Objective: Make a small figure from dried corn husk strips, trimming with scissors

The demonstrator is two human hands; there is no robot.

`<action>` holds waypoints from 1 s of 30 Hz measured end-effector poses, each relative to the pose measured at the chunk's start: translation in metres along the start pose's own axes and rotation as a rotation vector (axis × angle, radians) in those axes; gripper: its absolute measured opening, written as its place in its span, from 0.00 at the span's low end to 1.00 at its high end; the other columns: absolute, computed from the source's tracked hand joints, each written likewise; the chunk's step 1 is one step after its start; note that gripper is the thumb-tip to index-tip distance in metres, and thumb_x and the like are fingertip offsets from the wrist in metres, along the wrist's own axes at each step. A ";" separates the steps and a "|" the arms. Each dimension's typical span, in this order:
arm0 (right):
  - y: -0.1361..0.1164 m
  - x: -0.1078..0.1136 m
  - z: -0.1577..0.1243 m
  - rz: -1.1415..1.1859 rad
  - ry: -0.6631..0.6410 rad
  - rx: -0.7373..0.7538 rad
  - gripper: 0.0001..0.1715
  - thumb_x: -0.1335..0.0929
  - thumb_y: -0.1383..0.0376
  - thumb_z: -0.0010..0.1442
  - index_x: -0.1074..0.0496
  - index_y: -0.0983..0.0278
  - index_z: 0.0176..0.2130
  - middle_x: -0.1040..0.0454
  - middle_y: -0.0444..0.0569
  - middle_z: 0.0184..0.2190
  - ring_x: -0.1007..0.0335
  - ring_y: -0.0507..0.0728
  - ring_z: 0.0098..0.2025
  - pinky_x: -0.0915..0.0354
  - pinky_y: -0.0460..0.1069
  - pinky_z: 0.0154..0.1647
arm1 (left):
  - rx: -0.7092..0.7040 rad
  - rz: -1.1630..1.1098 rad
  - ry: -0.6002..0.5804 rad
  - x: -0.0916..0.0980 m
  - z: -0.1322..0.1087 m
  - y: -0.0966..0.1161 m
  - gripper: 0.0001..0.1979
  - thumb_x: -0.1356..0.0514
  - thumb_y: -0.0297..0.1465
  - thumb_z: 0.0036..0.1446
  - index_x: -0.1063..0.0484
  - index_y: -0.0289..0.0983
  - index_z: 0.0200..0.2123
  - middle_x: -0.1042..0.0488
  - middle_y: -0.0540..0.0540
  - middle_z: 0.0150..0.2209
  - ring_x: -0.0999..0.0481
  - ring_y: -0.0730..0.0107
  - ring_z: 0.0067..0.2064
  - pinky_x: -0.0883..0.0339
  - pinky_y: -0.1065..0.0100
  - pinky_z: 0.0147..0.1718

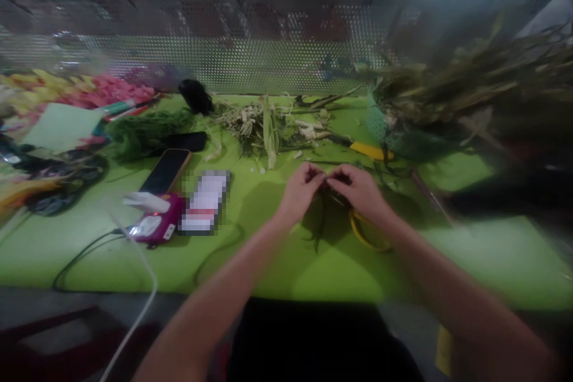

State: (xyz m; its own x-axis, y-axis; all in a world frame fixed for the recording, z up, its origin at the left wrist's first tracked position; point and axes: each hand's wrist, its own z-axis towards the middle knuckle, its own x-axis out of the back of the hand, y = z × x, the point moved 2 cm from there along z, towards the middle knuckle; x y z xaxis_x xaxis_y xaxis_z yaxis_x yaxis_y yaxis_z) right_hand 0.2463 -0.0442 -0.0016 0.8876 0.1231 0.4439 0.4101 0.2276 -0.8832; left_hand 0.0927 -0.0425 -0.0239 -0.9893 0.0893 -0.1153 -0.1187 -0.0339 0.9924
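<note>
My left hand (303,186) and my right hand (356,188) meet fingertip to fingertip just above the green tabletop (277,262). Both are closed in a pinch. Whatever lies between the fingertips is too small and blurred to name. A thin dark strand (319,230) shows below them; I cannot tell whether it hangs from the fingers or lies on the table. Under my right wrist curves a yellow loop (364,237), partly hidden by the arm. Beyond the hands lies a pile of dry plant scraps (246,122) with a pale green husk-like leaf (270,131).
A yellow-handled tool (369,150) lies behind my right hand. At right, a green mesh basket (380,122) overflows with dried leaves (439,89). To the left are a phone (165,172), a lit-screen phone (206,202), a purple device (159,221) and a white cable (150,271).
</note>
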 end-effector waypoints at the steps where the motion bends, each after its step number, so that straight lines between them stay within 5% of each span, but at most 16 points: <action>1: -0.001 0.000 0.000 0.012 0.000 0.000 0.06 0.30 0.63 0.57 0.26 0.63 0.34 0.24 0.46 0.31 0.31 0.54 0.33 0.37 0.49 0.36 | -0.008 0.005 -0.012 0.000 0.000 0.000 0.04 0.38 0.29 0.56 0.31 0.36 0.32 0.29 0.51 0.29 0.30 0.73 0.33 0.37 0.68 0.37; 12: 0.010 0.000 0.001 -0.163 0.018 0.069 0.04 0.32 0.64 0.57 0.27 0.63 0.33 0.26 0.45 0.30 0.32 0.54 0.33 0.39 0.49 0.35 | -0.031 0.077 -0.064 -0.002 0.000 0.004 0.02 0.40 0.28 0.57 0.31 0.36 0.33 0.29 0.51 0.30 0.30 0.73 0.33 0.37 0.68 0.37; 22: 0.000 -0.001 0.003 0.038 0.035 -0.048 0.06 0.32 0.62 0.53 0.31 0.63 0.29 0.30 0.43 0.26 0.37 0.52 0.29 0.40 0.48 0.32 | 0.086 -0.062 -0.062 0.002 -0.001 0.001 0.11 0.34 0.29 0.51 0.31 0.35 0.37 0.27 0.49 0.33 0.29 0.72 0.36 0.36 0.67 0.41; 30: -0.004 0.000 0.000 0.112 0.013 -0.140 0.09 0.31 0.59 0.53 0.32 0.62 0.29 0.34 0.40 0.22 0.41 0.51 0.24 0.42 0.47 0.26 | -0.130 0.155 0.006 0.003 -0.002 0.008 0.09 0.38 0.20 0.48 0.34 0.37 0.32 0.29 0.52 0.30 0.30 0.73 0.34 0.36 0.68 0.37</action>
State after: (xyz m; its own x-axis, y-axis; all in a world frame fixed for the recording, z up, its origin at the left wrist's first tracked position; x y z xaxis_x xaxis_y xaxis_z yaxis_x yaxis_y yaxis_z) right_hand 0.2444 -0.0450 0.0015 0.9316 0.1270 0.3406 0.3332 0.0765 -0.9397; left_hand 0.0889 -0.0448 -0.0164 -0.9970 0.0671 0.0380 0.0257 -0.1753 0.9842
